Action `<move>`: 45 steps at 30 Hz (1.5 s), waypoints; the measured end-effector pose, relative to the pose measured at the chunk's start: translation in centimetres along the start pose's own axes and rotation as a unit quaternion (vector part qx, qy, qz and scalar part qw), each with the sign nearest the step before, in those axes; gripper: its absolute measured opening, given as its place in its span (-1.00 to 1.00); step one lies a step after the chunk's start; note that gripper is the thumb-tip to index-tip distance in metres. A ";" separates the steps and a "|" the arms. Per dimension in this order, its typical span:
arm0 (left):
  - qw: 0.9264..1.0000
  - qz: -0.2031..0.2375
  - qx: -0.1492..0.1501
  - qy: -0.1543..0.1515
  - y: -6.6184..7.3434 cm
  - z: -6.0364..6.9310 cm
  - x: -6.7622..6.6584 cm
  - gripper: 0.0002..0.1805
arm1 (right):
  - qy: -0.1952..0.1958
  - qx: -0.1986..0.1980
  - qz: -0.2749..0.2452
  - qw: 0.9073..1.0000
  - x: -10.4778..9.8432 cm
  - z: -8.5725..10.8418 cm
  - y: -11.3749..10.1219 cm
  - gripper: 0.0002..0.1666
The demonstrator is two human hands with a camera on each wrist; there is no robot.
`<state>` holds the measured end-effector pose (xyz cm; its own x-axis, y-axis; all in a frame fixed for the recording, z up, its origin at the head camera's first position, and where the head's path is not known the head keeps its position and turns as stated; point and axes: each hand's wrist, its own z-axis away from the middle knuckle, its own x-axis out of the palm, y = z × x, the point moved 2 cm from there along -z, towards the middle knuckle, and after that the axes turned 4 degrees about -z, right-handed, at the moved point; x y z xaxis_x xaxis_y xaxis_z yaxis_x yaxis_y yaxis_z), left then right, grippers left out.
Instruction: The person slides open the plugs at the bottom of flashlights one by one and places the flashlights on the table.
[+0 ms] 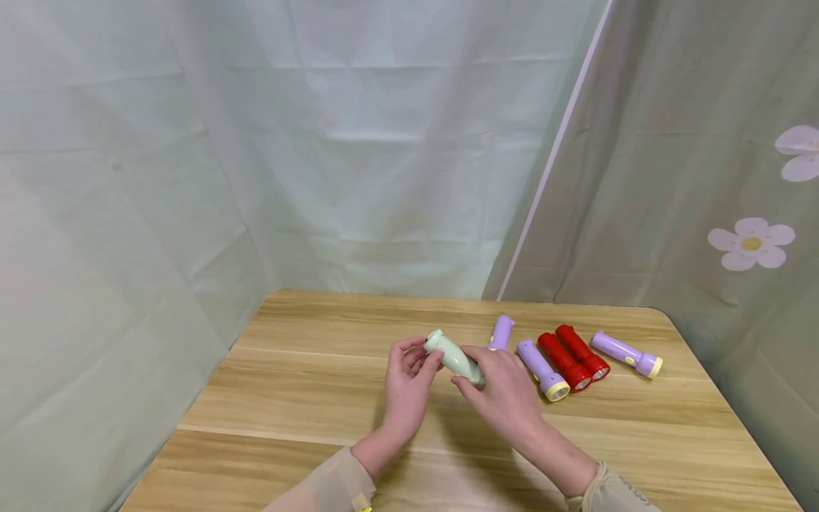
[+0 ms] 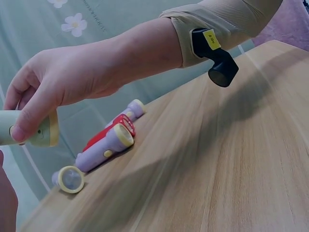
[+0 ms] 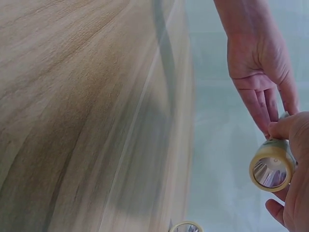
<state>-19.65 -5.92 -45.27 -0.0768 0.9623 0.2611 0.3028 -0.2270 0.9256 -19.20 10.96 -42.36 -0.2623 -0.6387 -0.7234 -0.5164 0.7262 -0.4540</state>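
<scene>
A pale green flashlight (image 1: 453,358) is held tilted above the table, between both hands. At its tail end, my left hand (image 1: 407,390) pinches it with thumb and fingers. The right hand (image 1: 508,395) grips it round the head end, covering much of that part. In the right wrist view, the flashlight's cream-rimmed lens (image 3: 270,173) faces the camera, and the left hand's fingers reach the far end. From the left wrist view, the right thumb lies along the side of the flashlight's head (image 2: 44,131), near a small button.
On the wooden table (image 1: 288,398), right of the hands, lie two red flashlights (image 1: 564,361) side by side. Purple flashlights with cream rims lie around them: one (image 1: 542,370) to their left, one (image 1: 627,353) to their right, another (image 1: 502,331) partly behind the right hand. Curtains (image 1: 384,178) stand behind.
</scene>
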 end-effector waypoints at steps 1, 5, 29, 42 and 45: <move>1.000 0.001 0.000 0.001 0.0 0.0 0.0 -0.54 | 0.000 -0.002 0.000 1.000 0.0 0.0 0.0 -0.50; 1.000 0.001 0.003 0.004 -0.1 0.1 -0.2 -0.56 | -0.001 -0.009 0.003 1.000 0.0 -0.1 -0.1 -0.50; 0.999 0.019 0.020 0.016 0.0 0.8 -0.5 -0.52 | 0.036 -0.072 0.044 0.996 0.1 -0.1 -0.6 -0.40; 0.998 -0.053 0.014 0.037 -0.3 0.8 -0.3 -0.46 | 0.048 -0.084 0.050 0.994 0.3 0.1 -0.9 -0.41; 0.998 -0.051 0.016 0.036 -0.3 0.9 -0.2 -0.46 | 0.052 -0.087 0.050 0.994 0.3 0.1 -1.0 -0.40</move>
<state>-18.89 -5.93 -45.82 -0.1766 0.9665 0.1863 0.3198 -0.1227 0.9395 -18.70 10.06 -42.23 -0.3977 -0.5948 -0.6986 -0.6139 0.7384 -0.2792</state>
